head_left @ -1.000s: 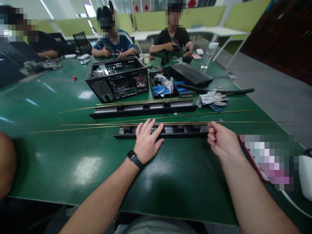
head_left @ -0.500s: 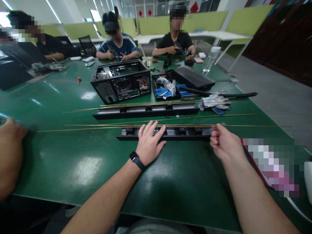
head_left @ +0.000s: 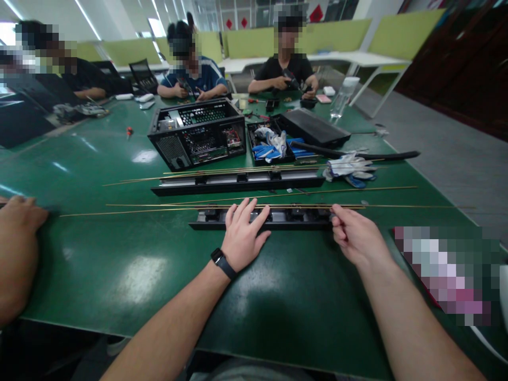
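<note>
My left hand, wearing a dark watch, lies with fingers spread across a black channel rail and the thin brass-coloured rods running along its top. The palm faces down and the fingers are apart. At the rail's right end, my right hand has its thumb and index finger pinched on a thin rod; its other fingers are curled in. Small dark blocks sit inside the rail. Behind it is a second rail, also with rods on top.
An open black computer case stands farther back. Beside it are a tray of gloves, a black panel, a black tube and another glove. Another person's hand rests at far left. Several people sit across the table.
My right hand has slid left along the rods, fingers still pinched. My left hand stays in place. The other person's hand at far left has shifted slightly right.
</note>
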The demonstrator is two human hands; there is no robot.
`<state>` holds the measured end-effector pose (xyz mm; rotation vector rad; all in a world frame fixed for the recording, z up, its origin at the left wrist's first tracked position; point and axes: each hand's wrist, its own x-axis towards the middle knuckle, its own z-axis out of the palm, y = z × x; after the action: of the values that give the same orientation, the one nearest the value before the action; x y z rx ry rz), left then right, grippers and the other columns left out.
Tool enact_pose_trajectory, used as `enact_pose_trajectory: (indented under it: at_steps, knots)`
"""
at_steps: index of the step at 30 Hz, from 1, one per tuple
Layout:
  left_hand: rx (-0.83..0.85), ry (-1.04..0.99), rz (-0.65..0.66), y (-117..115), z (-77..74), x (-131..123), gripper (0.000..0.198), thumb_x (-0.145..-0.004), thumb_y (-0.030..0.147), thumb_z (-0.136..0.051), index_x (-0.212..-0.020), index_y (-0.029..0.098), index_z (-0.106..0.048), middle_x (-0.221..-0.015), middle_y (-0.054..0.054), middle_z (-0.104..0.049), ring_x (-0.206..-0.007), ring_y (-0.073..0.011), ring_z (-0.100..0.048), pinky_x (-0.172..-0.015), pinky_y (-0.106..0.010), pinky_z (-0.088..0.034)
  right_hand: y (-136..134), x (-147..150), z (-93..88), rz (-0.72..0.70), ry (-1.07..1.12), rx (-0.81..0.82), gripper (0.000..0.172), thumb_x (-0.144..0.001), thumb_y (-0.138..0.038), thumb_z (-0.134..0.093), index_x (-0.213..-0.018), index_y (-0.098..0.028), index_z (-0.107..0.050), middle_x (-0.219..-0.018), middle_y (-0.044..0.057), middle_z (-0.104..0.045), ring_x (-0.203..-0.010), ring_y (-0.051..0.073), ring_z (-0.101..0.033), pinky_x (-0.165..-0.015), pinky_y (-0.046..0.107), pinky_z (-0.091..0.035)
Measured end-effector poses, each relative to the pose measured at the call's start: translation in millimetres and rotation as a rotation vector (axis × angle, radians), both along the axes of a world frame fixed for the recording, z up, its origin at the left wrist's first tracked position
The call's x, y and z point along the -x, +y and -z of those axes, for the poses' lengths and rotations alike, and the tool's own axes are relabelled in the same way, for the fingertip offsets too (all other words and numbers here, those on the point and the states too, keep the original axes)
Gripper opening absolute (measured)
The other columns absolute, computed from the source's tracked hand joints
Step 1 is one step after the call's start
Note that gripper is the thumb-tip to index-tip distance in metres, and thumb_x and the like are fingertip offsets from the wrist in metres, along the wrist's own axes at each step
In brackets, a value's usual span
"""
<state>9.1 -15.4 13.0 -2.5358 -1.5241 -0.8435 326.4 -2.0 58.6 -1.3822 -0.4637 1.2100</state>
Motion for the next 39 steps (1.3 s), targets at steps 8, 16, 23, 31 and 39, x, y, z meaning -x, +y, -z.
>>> enact_pose_trajectory:
  at_steps: [8, 16, 23, 31, 39]
  knots:
    - [0.010, 0.003, 0.005, 2, 2.2, 2, 0.071, -0.115, 0.027, -0.093, -0.184, 0.034, -0.078, -0.194, -0.020, -0.071, -0.185, -0.0477, -0.063, -0.155, -0.073, -0.048, 3, -4, 2.4, 0.039, 0.022, 0.007, 0.044, -0.100, -0.035, -0.113, -0.097, -0.024, -0.071, -0.067, -0.007, -0.063, -0.040, 0.007, -0.047, -0.031, 0.014, -0.028]
    - [-0.038, -0.010, 0.013, 3, 6.4, 2, 0.069, -0.115, 0.027, -0.093, -0.182, 0.033, -0.079, -0.192, -0.020, -0.073, -0.183, -0.0469, -0.066, -0.152, -0.071, -0.052, 4, -6, 3.6, 0.091, 0.049, 0.017, 0.033, -0.105, -0.026, -0.105, -0.096, -0.023, -0.073, -0.067, -0.006, -0.063, -0.041, 0.007, -0.047, -0.030, 0.015, -0.028]
    - [-0.021, -0.011, 0.013, 4, 7.4, 3, 0.072, -0.115, 0.027, -0.094, -0.184, 0.034, -0.077, -0.194, -0.019, -0.071, -0.185, -0.0467, -0.064, -0.154, -0.071, -0.049, 5, -12, 8.1, 0.081, 0.046, -0.002, 0.036, -0.101, -0.028, -0.109, -0.099, -0.024, -0.074, -0.068, -0.007, -0.063, -0.041, 0.007, -0.048, -0.031, 0.015, -0.029]
    - [0.014, -0.012, 0.012, 4, 4.9, 2, 0.072, -0.114, 0.026, -0.095, -0.184, 0.034, -0.078, -0.195, -0.020, -0.070, -0.186, -0.0481, -0.062, -0.156, -0.073, -0.047, 11, -28, 13.8, 0.246, 0.055, 0.014, 0.031, -0.115, -0.034, -0.095, -0.101, -0.026, -0.068, -0.070, -0.008, -0.061, -0.042, 0.008, -0.048, -0.035, 0.017, -0.026]
    - [0.002, -0.019, 0.019, 4, 5.7, 2, 0.070, -0.115, 0.027, -0.094, -0.183, 0.033, -0.078, -0.194, -0.020, -0.071, -0.185, -0.0471, -0.063, -0.154, -0.072, -0.049, 10, -34, 1.0, 0.369, 0.067, 0.007, 0.035, -0.133, -0.037, -0.067, -0.100, -0.028, -0.062, -0.070, -0.006, -0.061, -0.041, 0.009, -0.046, -0.035, 0.019, -0.027]
